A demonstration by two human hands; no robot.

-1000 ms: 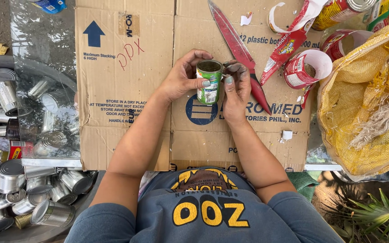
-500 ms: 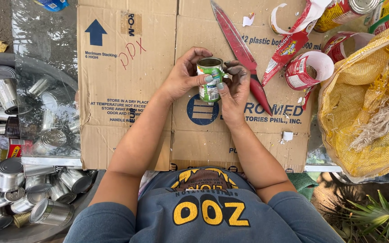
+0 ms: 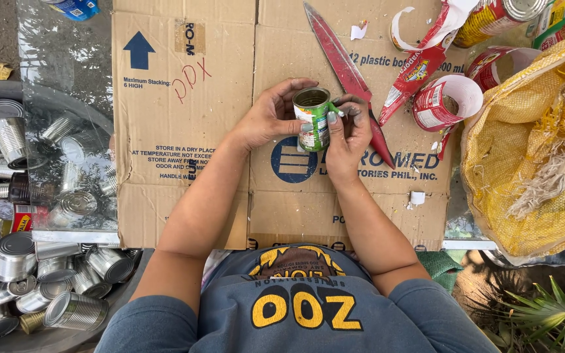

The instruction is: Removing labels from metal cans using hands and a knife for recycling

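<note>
Flattened cardboard (image 3: pixel 184 131) beneath both hands, left hand (image 3: pixel 271 117) and right hand (image 3: pixel 348 134) closed around green-labelled can (image 3: pixel 313 117).

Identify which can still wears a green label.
The open can held between the left hand and right hand over the cardboard; the piled cans at left are bare metal.

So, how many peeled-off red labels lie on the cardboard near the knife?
2 clearly: a long torn strip just right of the red knife, and a curled ring-shaped label below it. Another curl lies further right; more may be hidden.
</note>
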